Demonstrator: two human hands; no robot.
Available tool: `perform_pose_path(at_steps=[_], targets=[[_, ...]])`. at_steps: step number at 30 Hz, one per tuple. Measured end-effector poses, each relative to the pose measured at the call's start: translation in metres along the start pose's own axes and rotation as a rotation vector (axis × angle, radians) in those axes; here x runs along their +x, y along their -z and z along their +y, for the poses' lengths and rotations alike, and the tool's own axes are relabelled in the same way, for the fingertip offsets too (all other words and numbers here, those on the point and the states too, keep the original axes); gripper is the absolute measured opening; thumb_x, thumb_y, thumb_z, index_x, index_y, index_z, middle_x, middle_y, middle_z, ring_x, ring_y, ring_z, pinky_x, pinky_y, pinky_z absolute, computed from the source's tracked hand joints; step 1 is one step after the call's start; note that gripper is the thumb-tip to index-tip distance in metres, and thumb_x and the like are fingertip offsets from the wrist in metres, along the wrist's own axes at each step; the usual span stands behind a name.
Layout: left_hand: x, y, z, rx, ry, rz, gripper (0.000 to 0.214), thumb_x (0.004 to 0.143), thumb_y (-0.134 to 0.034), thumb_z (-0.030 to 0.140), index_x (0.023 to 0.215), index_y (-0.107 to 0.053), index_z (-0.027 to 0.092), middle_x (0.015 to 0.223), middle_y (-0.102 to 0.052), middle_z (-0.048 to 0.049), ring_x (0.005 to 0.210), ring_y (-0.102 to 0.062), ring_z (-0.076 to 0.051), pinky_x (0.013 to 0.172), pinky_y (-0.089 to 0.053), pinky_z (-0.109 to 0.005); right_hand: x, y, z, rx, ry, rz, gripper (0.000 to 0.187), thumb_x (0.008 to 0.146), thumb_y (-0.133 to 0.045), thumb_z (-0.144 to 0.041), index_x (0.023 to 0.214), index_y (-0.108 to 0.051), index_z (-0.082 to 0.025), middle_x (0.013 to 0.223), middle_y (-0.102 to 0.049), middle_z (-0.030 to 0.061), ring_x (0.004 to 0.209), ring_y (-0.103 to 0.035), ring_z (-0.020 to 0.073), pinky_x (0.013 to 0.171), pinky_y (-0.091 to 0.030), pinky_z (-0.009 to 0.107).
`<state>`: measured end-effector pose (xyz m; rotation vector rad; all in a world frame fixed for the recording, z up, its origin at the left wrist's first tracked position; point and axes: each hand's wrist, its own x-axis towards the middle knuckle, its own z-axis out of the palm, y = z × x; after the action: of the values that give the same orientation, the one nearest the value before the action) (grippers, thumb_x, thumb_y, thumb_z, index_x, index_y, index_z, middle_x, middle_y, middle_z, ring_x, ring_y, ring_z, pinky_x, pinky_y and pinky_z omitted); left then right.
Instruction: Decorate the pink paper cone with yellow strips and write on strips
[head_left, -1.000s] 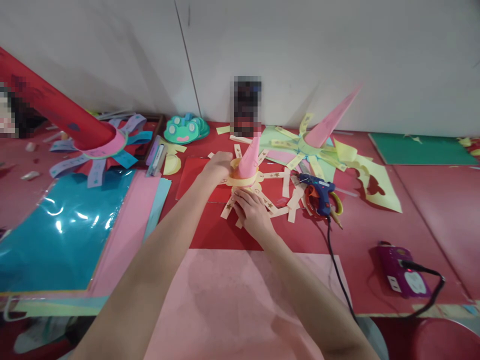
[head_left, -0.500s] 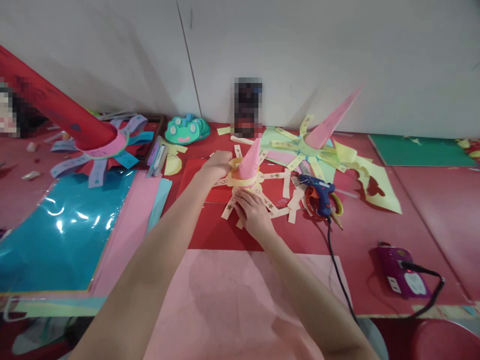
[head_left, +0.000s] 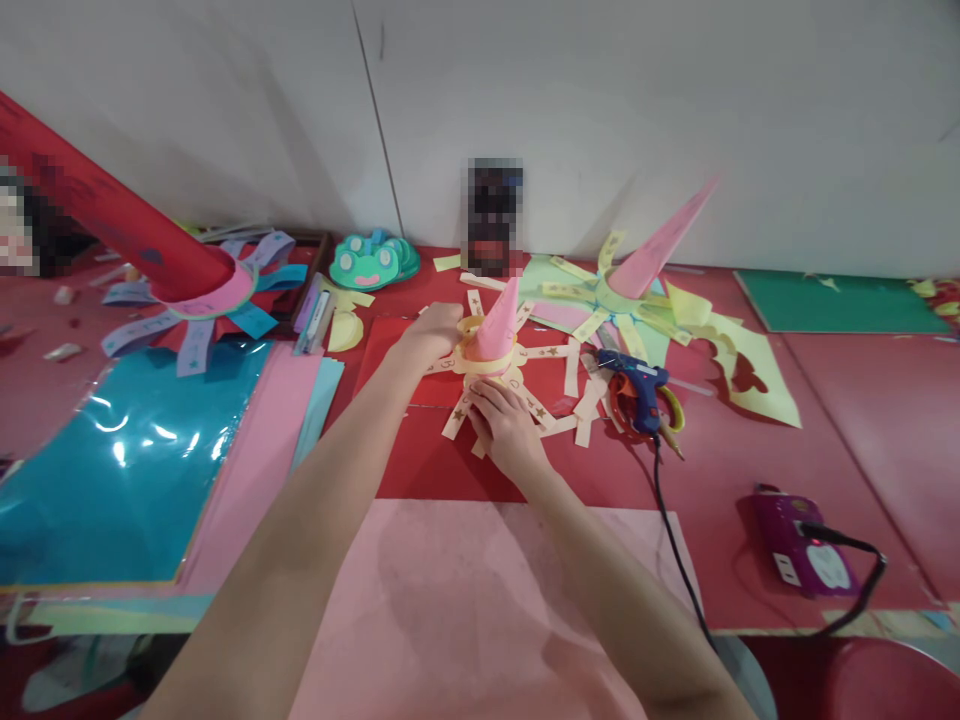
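Note:
A paper craft with a pink cone (head_left: 498,322) stands upright on red sheets in front of me. A yellow paper band rings the cone, and cream strips (head_left: 545,352) printed with letters and stars spread out from it. My left hand (head_left: 437,332) is closed at the band's left side, its fingertips partly hidden behind the craft. At the front, my right hand (head_left: 507,418) presses its bent, close-set fingers on the base beside a strip. A blue glue gun (head_left: 637,378) lies to the right, resting over scissors (head_left: 675,410).
A second pink-cone craft (head_left: 652,250) stands behind, near the wall. Left are a red tube craft (head_left: 150,240), blue film (head_left: 127,470), green frog cutouts (head_left: 367,262) and pens (head_left: 316,320). The glue gun's cord runs toward the front edge; a purple power adapter (head_left: 802,545) sits right.
Both hands stay on the pink-cone craft in nearly the same place. The view has shifted very slightly; nothing else visibly moves.

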<state>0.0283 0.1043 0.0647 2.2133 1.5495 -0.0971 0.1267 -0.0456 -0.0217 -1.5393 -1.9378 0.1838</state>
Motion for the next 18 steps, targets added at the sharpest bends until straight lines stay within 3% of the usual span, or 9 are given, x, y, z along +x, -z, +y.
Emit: perform_pose_path(at_steps=[18], targets=[[0.0018,0.0034,-0.0024,-0.009,0.031,-0.052,0.012,0.068,-0.057,0.025,0.079,-0.056,0.019,0.081,-0.062,-0.0043,0.067,-0.054,-0.015,0.052,-0.032,-0.023,0.0002,0.0004,-0.0007,0.013,-0.008,-0.016,0.031,0.088,-0.039,-0.024,0.109,-0.061,-0.017,0.116,-0.062,0.0071,0.115,-0.050,0.0201,0.098,-0.040,0.038]])
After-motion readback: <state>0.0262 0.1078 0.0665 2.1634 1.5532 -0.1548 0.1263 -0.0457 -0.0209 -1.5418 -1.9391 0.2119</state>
